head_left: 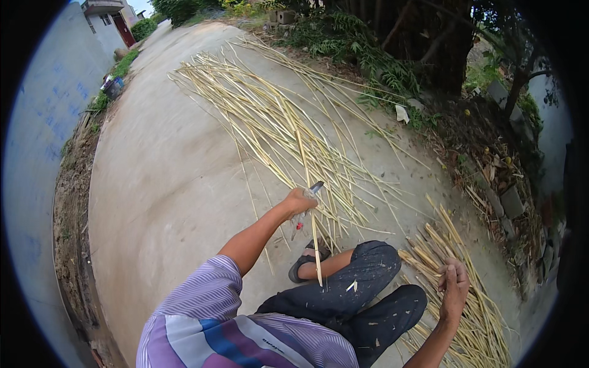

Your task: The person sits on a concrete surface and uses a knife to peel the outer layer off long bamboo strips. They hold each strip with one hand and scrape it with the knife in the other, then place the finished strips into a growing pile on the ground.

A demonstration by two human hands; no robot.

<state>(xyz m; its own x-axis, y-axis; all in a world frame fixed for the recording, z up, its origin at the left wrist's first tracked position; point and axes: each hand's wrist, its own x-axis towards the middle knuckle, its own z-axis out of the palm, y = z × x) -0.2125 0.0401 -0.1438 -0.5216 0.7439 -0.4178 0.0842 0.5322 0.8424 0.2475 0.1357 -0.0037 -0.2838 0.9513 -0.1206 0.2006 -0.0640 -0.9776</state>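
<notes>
My left hand (299, 202) is closed around a long pale-yellow stalk (299, 138) and a tool with a dark, blade-like tip (316, 186). Clear plastic with a red spot (299, 226) shows below the fist. The stalk slants from the pile ahead down past my shin, its cut lower end near my knee. At the right, my right hand (454, 283) has its fingers curled together over a bundle of stalks (485, 313); what lies in them, if anything, is hidden. A large loose pile of stalks (270, 116) is spread on the concrete ahead.
I sit low with knees bent, dark trousers (343, 282) flecked with shavings. A sandalled foot (310, 260) rests on the concrete path (159, 184). A pale wall (43, 135) runs along the left. Leafy plants (356, 55), a tree trunk (442, 49) and broken bricks (512, 202) line the right.
</notes>
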